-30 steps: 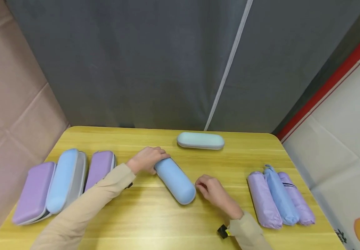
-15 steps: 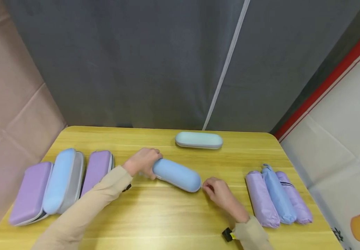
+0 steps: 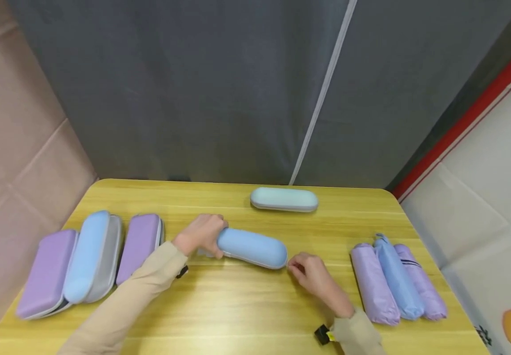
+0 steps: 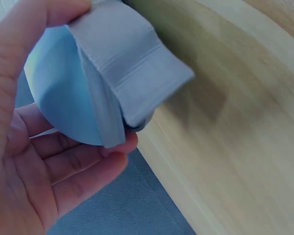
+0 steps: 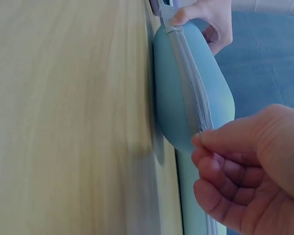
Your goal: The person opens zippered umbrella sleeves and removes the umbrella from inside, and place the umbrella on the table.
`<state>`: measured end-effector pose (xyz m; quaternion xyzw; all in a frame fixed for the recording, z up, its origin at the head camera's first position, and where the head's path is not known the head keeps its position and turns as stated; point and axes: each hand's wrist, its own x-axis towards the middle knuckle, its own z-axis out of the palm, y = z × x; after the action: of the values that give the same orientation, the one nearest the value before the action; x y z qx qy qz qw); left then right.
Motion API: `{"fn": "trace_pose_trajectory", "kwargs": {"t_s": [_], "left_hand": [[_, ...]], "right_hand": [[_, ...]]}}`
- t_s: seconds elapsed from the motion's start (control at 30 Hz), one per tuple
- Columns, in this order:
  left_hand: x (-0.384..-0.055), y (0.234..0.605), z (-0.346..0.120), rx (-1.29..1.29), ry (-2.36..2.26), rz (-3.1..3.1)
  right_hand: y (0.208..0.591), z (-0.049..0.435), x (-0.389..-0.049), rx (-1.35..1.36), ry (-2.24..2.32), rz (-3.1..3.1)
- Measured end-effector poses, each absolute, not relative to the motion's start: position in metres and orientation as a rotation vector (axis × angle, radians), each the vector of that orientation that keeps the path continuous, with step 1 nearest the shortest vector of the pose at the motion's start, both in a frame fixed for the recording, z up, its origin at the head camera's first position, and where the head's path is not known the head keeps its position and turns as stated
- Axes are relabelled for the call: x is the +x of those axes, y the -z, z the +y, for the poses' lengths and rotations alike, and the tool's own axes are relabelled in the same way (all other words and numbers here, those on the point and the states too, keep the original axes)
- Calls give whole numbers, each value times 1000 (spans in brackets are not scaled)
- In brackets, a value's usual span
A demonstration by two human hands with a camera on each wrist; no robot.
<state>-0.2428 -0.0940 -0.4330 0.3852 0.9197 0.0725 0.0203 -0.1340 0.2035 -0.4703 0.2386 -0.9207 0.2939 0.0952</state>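
In the head view a light blue zip-up case (image 3: 253,247) lies nearly level on the table, its rounded end to the right. My left hand (image 3: 200,235) grips its left end. In the left wrist view the thumb rests by a grey fabric tab (image 4: 130,58), and fingers (image 4: 83,166) support the blue shell from beneath. At the opposite end, my right hand (image 3: 310,273) pinches the zipper pull between thumb and forefinger; the pull itself is mostly hidden. A grey zipper (image 5: 192,81) runs along the side of the case in the right wrist view and looks closed.
A mint case (image 3: 284,199) lies near the back edge of the wooden table (image 3: 237,315). Purple (image 3: 49,273), blue (image 3: 88,256) and smaller purple (image 3: 139,246) cases line the left. Folded umbrellas, purple (image 3: 375,286), blue (image 3: 398,278) and purple (image 3: 420,281), lie right.
The blue case has swung from a slant to nearly level, its right end moving up and rightward. My right hand has shifted slightly right with it; the left hand has moved slightly left and down.
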Motion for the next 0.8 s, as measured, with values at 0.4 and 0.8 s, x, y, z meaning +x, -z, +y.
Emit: {"fn": "trace_pose_trajectory", "kwargs": {"t_s": [0.4, 0.8], "left_hand": [[-239, 432, -94, 1125, -275, 2849], [-234, 434, -92, 1078, -278, 2881]], "right_hand": [[472, 200, -133, 722, -907, -2681], [475, 194, -137, 703, -915, -2610]]}}
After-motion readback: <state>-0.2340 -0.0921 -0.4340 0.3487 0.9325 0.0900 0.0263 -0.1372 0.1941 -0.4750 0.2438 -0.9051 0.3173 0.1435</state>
